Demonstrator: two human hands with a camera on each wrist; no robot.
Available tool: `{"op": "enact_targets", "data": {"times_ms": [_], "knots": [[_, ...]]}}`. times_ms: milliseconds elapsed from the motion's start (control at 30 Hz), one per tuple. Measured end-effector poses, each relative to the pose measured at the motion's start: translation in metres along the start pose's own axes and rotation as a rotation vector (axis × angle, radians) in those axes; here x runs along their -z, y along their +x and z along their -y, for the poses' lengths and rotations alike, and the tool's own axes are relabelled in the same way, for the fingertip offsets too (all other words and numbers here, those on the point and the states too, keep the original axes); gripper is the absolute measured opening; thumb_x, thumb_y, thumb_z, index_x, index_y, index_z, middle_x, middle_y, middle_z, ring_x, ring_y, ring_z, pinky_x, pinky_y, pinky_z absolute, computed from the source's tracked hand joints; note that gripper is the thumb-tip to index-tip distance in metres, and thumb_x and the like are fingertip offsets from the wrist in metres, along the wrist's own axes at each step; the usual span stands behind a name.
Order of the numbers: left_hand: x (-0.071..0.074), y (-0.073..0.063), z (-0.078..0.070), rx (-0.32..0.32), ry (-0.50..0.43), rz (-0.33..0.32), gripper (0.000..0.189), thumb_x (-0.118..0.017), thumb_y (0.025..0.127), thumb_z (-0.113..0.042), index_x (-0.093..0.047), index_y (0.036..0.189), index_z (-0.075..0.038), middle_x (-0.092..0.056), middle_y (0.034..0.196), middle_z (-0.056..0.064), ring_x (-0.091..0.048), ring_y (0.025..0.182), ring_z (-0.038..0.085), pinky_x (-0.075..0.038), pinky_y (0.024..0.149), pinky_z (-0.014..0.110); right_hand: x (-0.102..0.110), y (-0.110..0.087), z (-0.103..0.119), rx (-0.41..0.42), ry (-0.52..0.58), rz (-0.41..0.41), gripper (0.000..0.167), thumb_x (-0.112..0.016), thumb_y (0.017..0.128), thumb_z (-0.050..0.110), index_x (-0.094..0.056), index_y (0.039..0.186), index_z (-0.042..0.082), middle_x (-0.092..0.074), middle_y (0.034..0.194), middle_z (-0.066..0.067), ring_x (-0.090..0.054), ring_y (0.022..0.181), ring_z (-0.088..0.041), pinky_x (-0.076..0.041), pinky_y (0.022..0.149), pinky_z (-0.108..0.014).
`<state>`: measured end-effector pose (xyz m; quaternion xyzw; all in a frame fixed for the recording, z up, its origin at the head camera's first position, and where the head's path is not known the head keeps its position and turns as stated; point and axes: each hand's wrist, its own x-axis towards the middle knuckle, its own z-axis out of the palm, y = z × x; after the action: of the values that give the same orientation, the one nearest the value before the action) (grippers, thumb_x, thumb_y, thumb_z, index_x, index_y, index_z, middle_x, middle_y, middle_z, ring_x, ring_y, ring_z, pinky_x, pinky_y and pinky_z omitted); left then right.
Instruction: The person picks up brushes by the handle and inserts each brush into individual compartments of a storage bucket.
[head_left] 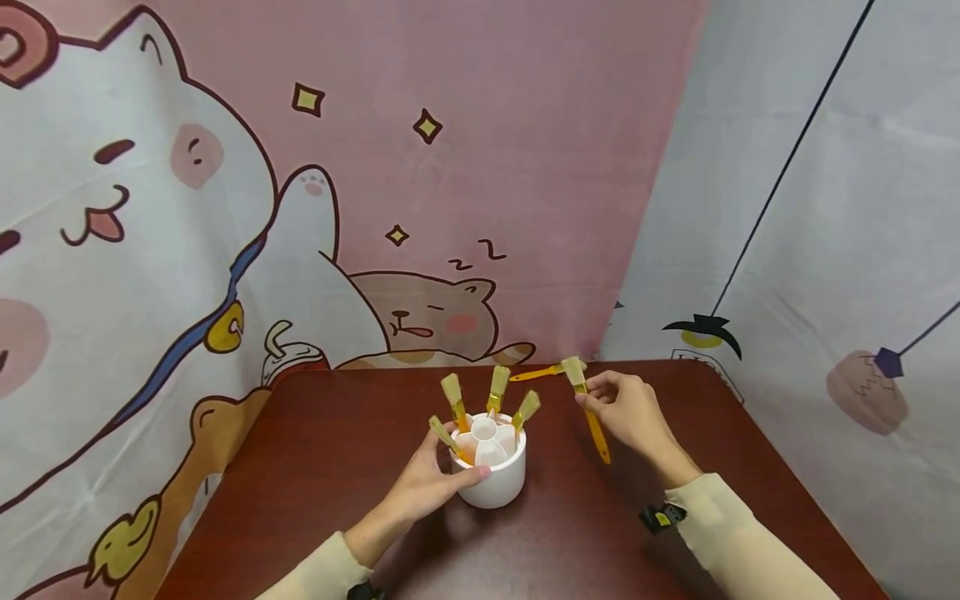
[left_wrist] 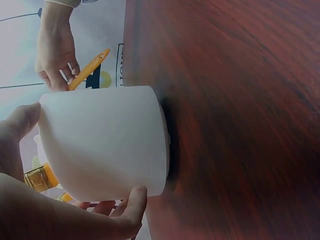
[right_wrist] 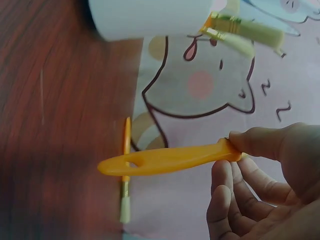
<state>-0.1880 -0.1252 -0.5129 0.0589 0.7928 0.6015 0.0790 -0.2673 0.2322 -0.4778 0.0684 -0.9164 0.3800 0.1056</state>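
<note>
A round white brush holder (head_left: 501, 485) with petal-shaped compartments stands upright on the table, several bristle-up paintbrushes (head_left: 497, 387) leaning outward in it. My left hand (head_left: 420, 490) grips its near left side, with the thumb along the outer wall. Seen from the left wrist, the smooth holder wall (left_wrist: 105, 142) fills the middle. To the right of the holder, my right hand (head_left: 633, 415) pinches another paintbrush (head_left: 597, 435) close to its ferrule. Its bristles point up and its yellow handle hangs down, apart from the holder. In the right wrist view the handle (right_wrist: 170, 160) shows its hanging hole.
One more yellow-handled paintbrush (head_left: 534, 373) lies near the far edge of the dark red-brown table (head_left: 337, 467), behind the held one. A cloth backdrop (head_left: 525, 167) with cartoon animals hangs right behind the table and along its sides.
</note>
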Motion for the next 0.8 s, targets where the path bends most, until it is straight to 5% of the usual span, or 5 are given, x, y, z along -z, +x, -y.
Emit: {"op": "enact_targets", "data": {"times_ms": [800], "knots": [[0.002, 0.001, -0.002, 0.014, 0.027, 0.006, 0.098, -0.100, 0.093, -0.036, -0.046, 0.171, -0.010, -0.068, 0.161, 0.019, -0.067, 0.148, 0.036, -0.052, 0.125, 0.063, 0.014, -0.030, 0.067, 0.131, 0.040, -0.054, 0.022, -0.095, 0.101, 0.027, -0.085, 0.111, 0.010, -0.087, 0.098, -0.003, -0.076, 0.081, -0.011, -0.060, 0.072, -0.023]]}}
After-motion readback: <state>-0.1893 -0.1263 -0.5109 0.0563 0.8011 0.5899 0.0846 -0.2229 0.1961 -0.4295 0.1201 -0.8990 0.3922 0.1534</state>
